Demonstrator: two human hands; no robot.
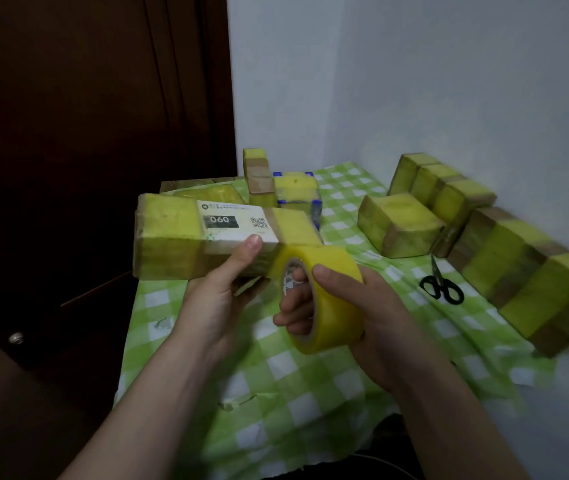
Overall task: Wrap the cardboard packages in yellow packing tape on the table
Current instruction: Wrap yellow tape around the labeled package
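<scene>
A long cardboard package, partly banded in yellow tape and bearing a white label marked 060, is held above the table. My left hand grips it from below, thumb on the label's edge. My right hand holds a roll of yellow packing tape, fingers through its core and thumb on the outer face. The roll sits against the package's right end, and a strip of tape runs from it onto the package.
The table wears a green-and-white checked cloth. Black scissors lie to the right. Several taped packages stand along the right wall, and others at the back. A dark wooden door stands at the left.
</scene>
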